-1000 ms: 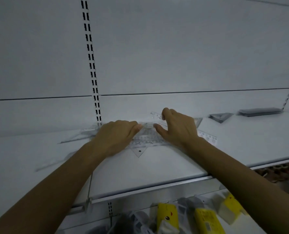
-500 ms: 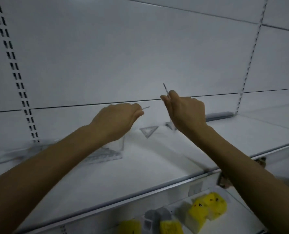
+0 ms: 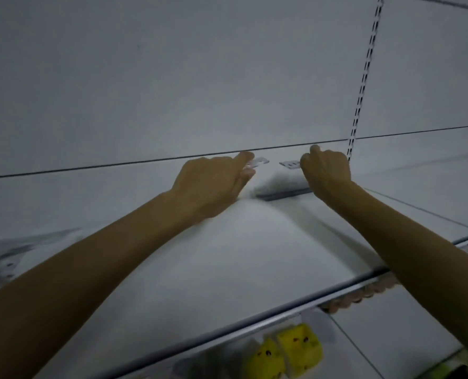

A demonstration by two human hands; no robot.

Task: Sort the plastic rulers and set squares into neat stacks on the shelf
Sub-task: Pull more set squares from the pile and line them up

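My left hand (image 3: 213,181) and my right hand (image 3: 326,173) are raised above the back of the white shelf (image 3: 227,258), each pinching an end of a clear plastic ruler (image 3: 289,164). Only the ruler's two printed ends show between my fingers. The middle is see-through, and I cannot tell whether it is one piece. Directly below, against the back wall, lies a flat dark stack of rulers (image 3: 282,194). Loose clear set squares (image 3: 14,253) lie blurred at the shelf's far left.
A slotted upright (image 3: 364,77) runs down the back wall just right of my right hand. The shelf's metal front edge (image 3: 254,325) crosses below my arms. Yellow toys (image 3: 290,348) sit on the lower shelf.
My view and both hands have shifted right along the shelf, away from the loose set squares. The hands, holding the clear plastic, now hover over the dark ruler stack.
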